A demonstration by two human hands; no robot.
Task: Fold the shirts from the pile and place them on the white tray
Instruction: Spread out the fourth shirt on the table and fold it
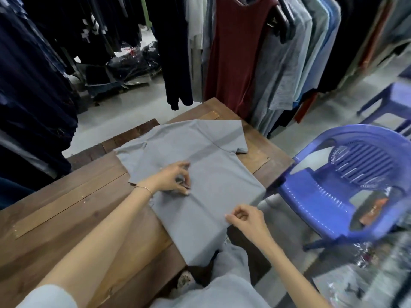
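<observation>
Left hand (175, 177) pinches fabric mid-body of the grey shirt (206, 181), wrist bent, arm reaching in. Right hand (245, 218) grips the near side edge, fingers curled. Probably setting a lengthwise fold line. Shirt lies flat, back up, on the wooden counter (73, 210). White tray not in view. Blue chair (333, 196) just beside.

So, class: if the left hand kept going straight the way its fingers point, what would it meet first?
Probably only more of the grey shirt: the left hand points right across the cloth it pinches, toward the shirt's edge and the blue plastic chair beyond. Depth is unclear.
</observation>
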